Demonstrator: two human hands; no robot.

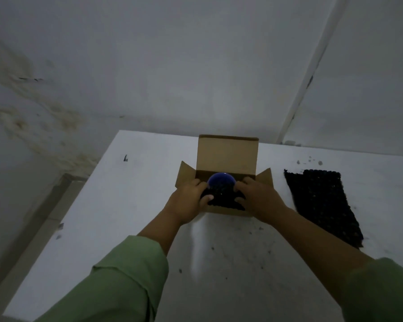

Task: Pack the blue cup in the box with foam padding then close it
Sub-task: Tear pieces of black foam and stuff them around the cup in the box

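You are in the middle of the seating step: the blue cup (221, 182) sits inside the open cardboard box (223, 211), nested in dark foam padding (221, 201) that lines the box, with only its rounded blue surface showing above the foam. Your left hand (191, 201) curls around the cup's left side, thumb lying across the foam at the front; your right hand (257, 198) mirrors it on the right, fingers bent in against cup and foam. Both hands look closed on the cup-and-foam bundle, though in this dim light you can't be sure which of the two the fingertips actually touch.

The lid flap (227, 153) stands upright at the back, and the two side flaps are splayed outward — nothing is closed yet. A second dark foam sheet (321, 205) lies flat on the white table (102, 205), just to the right of the box.

Next, judging by this layout, you would settle the cup down, let go, and reach right for the spare sheet to cover the top — then fold the side flaps in before bringing the lid down.
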